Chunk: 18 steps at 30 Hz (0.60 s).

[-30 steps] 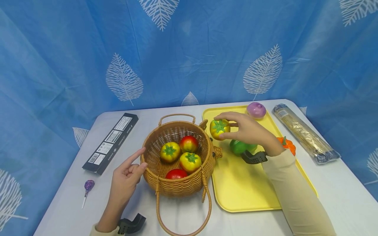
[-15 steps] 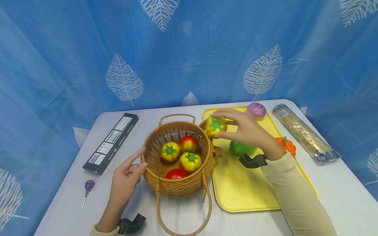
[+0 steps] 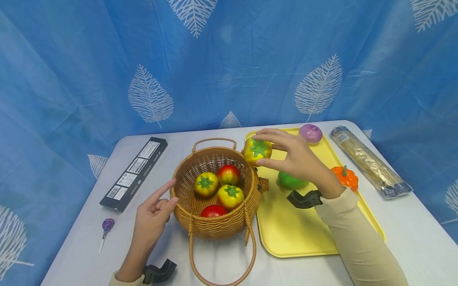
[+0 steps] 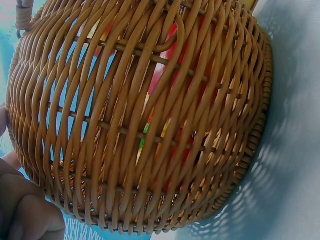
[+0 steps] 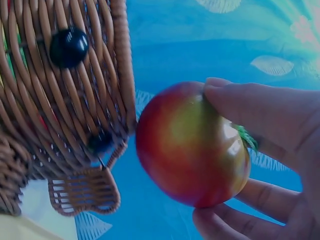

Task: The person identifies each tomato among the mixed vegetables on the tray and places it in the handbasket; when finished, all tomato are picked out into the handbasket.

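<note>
My right hand (image 3: 295,157) grips a yellow-and-red toy tomato (image 3: 258,150) between thumb and fingers, at the right rim of a wicker basket (image 3: 214,230). In the right wrist view the tomato (image 5: 190,145) shows its red underside beside the basket's woven wall (image 5: 75,95). Several toy tomatoes lie inside the basket, among them a yellow one (image 3: 206,184) and a red-topped one (image 3: 229,174). My left hand (image 3: 152,218) has its index finger and thumb stretched to the basket's left rim, the other fingers curled; part of it shows beside the wicker in the left wrist view.
Right of the basket, a yellow tray (image 3: 297,234) carries a green toy pepper (image 3: 291,180), a purple toy onion (image 3: 310,134) and an orange toy pumpkin (image 3: 346,177). A bag of skewers (image 3: 370,162), a black box (image 3: 134,174) and a lollipop (image 3: 107,226) lie around.
My right hand has carried the toy tomato left, from over the tray to the basket's right rim, tilting it slightly. The left hand and basket have stayed put.
</note>
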Each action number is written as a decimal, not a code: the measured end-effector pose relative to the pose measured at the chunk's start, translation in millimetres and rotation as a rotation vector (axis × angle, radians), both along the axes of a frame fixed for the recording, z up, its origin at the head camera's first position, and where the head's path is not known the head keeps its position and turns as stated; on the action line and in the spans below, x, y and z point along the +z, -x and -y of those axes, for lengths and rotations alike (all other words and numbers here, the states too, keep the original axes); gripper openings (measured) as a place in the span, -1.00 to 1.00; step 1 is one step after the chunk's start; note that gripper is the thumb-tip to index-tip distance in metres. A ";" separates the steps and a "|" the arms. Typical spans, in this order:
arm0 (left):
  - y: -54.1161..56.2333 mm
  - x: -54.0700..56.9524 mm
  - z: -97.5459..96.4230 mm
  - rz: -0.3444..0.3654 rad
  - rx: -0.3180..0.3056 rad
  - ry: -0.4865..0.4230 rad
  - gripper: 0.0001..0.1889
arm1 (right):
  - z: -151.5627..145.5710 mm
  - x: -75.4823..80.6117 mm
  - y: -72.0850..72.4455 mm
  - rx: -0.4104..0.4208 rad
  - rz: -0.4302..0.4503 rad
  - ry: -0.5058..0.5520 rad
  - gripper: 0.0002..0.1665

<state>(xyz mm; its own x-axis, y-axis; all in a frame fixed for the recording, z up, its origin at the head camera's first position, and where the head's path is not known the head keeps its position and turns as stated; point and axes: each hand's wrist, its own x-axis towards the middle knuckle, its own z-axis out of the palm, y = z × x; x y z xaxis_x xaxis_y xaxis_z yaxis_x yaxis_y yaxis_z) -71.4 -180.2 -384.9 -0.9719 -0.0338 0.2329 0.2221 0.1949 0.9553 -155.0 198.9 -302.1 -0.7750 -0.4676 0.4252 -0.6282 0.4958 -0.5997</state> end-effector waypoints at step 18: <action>-0.1 0.1 0.0 0.003 0.007 0.015 -0.54 | 33.0 -2.9 -15.5 0.089 -0.115 0.029 -0.29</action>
<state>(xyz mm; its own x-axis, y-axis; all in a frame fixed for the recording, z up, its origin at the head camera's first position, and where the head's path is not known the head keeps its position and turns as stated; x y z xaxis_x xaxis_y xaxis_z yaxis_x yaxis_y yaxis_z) -71.3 -180.2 -384.8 -0.9723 -0.0372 0.2306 0.2180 0.2105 0.9530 -139.5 165.9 -305.1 -0.6766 -0.5181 0.5233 -0.7341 0.4187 -0.5346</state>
